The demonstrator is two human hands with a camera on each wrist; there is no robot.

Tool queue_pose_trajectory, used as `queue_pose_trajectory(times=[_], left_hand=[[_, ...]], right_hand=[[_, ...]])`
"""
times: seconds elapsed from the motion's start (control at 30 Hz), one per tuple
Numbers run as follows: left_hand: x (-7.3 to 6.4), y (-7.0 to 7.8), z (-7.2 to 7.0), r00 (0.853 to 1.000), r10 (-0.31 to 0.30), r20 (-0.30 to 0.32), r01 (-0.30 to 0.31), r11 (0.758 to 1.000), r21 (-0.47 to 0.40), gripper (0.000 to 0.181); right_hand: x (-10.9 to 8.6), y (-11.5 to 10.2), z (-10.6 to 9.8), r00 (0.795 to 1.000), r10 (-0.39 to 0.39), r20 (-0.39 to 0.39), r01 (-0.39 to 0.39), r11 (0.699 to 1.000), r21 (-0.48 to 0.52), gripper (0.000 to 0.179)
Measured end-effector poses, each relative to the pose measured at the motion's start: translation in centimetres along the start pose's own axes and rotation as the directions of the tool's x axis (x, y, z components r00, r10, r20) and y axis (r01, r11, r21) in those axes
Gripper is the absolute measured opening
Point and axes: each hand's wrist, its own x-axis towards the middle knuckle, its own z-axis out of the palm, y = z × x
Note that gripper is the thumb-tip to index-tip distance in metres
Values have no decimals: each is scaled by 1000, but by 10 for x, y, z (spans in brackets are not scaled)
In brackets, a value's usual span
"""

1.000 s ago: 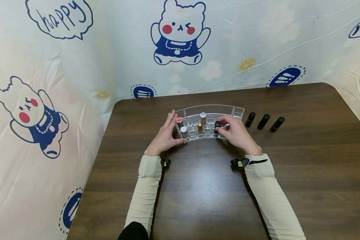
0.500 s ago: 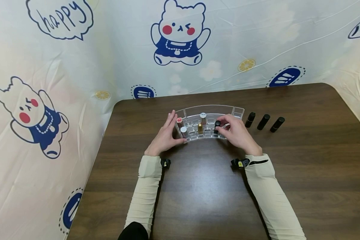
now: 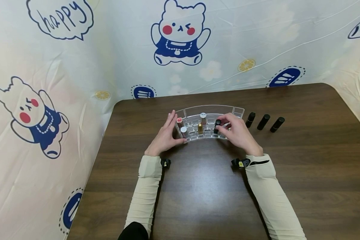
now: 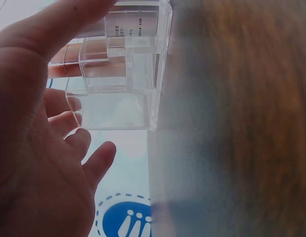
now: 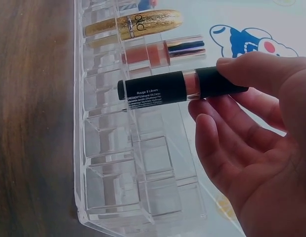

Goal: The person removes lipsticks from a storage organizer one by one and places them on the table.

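Observation:
A curved clear acrylic lipstick organizer (image 3: pixel 210 137) with stepped compartments stands on the table. At its left end rests my left hand (image 3: pixel 165 137), fingers extended along the side and thumb at the front corner. My right hand (image 3: pixel 237 132) pinches a black lipstick (image 5: pixel 155 90) by its upper end between thumb and fingers. In the right wrist view the lipstick's lower end overlaps the front-row compartments, with a pinkish band showing below its cap. Close beside it stand a gold tube (image 5: pixel 138 25) and a pink tube with a shiny cap (image 5: pixel 150 55).
Three black tubes (image 3: pixel 263 122) lie side by side on the brown table (image 3: pixel 198 186), right of the organizer. In its left part stand a red-topped tube (image 3: pixel 179 122) and a white-topped tube (image 3: pixel 184 132). A printed cloth (image 3: pixel 123 46) hangs behind the table.
My right hand and the black lipstick have shifted very slightly toward the back of the organizer. My left hand and the organizer stay where they were.

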Motion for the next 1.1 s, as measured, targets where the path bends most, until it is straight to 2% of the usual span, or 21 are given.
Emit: queue_pose_trajectory(times=[0.73,1.1], left_hand=[[0,-1,0,1000,10,-14,-10,1000,-2,111],[0,0,0,1000,5,-3,-5,1000,-5,111]], right_hand=[[-2,-9,-9,1000,-19,-24,18,1000,-8,24],[-4,-10,-14,997,-40,-65,37,999,-40,26]])
